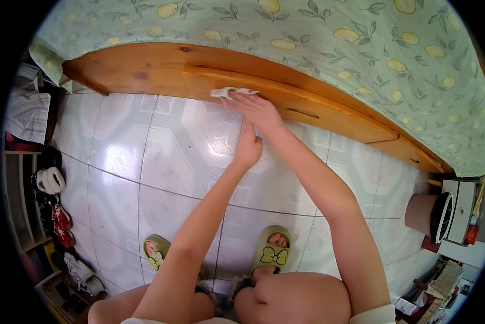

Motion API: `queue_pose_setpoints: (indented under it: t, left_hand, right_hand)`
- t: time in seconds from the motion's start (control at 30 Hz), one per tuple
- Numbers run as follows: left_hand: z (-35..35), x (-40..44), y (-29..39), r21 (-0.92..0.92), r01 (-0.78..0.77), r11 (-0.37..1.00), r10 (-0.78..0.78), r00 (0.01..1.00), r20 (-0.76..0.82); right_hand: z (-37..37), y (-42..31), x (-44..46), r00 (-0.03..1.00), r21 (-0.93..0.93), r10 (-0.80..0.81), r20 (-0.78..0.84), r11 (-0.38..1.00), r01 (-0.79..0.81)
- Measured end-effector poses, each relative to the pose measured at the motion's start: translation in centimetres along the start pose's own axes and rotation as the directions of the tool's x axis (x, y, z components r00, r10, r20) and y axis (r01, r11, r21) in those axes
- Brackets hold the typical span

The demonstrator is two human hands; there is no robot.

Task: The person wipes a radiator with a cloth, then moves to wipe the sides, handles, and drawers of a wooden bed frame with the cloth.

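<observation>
A small white cloth (232, 92) lies against the upper front of a wooden bed base, near the edge of a drawer front (339, 116). My right hand (259, 110) presses it there, fingers laid over the cloth. Just below, my left hand (248, 147) reaches up beside the right wrist with its thumb out and a finger stretched; its other fingertips are partly hidden behind the right hand. A dark oval handle slot (303, 113) shows in the drawer to the right of my hands.
A green bedspread with lemons (285, 27) covers the bed above. Pale patterned tiles (172, 140) form the floor. My feet wear green slippers (272, 251). Shoes (61, 224) line a rack on the left. A waste bin (423, 213) stands beside a small drawer cabinet (461, 208) at right.
</observation>
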State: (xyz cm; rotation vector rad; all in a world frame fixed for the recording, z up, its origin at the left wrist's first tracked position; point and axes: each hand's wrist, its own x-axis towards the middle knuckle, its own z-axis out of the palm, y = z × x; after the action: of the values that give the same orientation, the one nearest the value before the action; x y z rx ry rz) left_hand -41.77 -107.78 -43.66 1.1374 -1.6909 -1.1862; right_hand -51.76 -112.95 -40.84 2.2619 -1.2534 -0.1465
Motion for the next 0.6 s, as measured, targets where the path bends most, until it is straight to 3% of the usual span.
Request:
queue_pose_setpoints:
  t: [0.07,0.17,0.23,0.27,0.37,0.47,0.53,0.6]
  left_hand:
    - [2.0,-0.5,0.5,0.004,-0.092,0.996,0.091,0.995,0.026]
    - [5.0,-0.8,1.6,-0.047,-0.103,0.994,0.108,0.987,0.12]
    - [7.0,-0.8,2.0,-0.034,-0.104,0.994,0.108,0.976,0.19]
    - [7.8,-0.7,2.4,-0.094,-0.025,0.995,0.047,0.97,0.237]
    - [9.6,-0.1,3.8,-0.264,0.24,0.934,-0.132,0.92,0.369]
    - [12.4,1.4,2.5,-0.438,0.501,0.746,-0.301,0.841,0.45]
    - [13.2,2.3,2.4,-0.54,0.625,0.563,-0.403,0.779,0.481]
    - [13.2,3.1,2.5,-0.581,0.67,0.462,-0.376,0.741,0.556]
  right_hand:
    - [0.4,1.1,-3.0,0.996,-0.076,0.04,0.074,0.997,-0.034]
    - [1.3,3.0,-7.6,0.99,0.039,0.099,0.096,0.994,-0.103]
    - [1.4,4.2,-10.6,0.973,0.21,0.215,0.087,0.95,-0.229]
    - [1.6,4.8,-11.9,0.958,0.294,0.273,0.088,0.912,-0.287]
    - [3.4,6.2,-16.4,0.931,0.178,0.357,0.07,0.914,-0.364]
    - [2.2,6.8,-18.1,0.93,-0.015,0.366,0.018,0.93,-0.366]
    - [2.1,6.0,-18.6,0.889,0.01,0.457,0.015,0.889,-0.457]
    - [2.4,4.9,-19.0,0.834,0.049,0.552,0.002,0.832,-0.552]
